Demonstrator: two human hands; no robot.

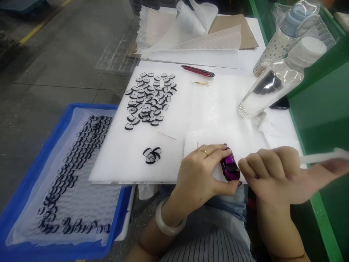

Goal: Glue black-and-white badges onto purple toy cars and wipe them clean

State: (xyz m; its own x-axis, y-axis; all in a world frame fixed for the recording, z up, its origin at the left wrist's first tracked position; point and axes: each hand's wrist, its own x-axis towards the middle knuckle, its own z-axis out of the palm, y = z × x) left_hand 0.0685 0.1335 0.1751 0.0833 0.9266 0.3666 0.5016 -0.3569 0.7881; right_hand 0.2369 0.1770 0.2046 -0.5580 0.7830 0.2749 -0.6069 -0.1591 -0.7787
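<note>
Grey striped shirt (204, 242): nearest the camera, below the near edge of the white foam-topped table (218, 116).
Left hand (200, 174): clamped on the glossy purple toy car (231, 173), fingertips at its far end, thumb at its near end.
Purple car: near the table's front edge, between the two hands.
Right hand (272, 174): fingers curled, seemingly pinched on a slim light-brown stick (238, 170) — its tip is at the car's dark panel; whether it touches, I cannot tell.
Small black-rimmed curved pieces (148, 97): many loose on the table's left, beyond a small separate cluster (151, 157).
Blue plastic tray (57, 253): rows of similar dark pieces (79, 154) on white lining — done or waiting, unclear.
Progress: this car looks mid-work; the loose pieces appear unfitted; no finished car shows.
</note>
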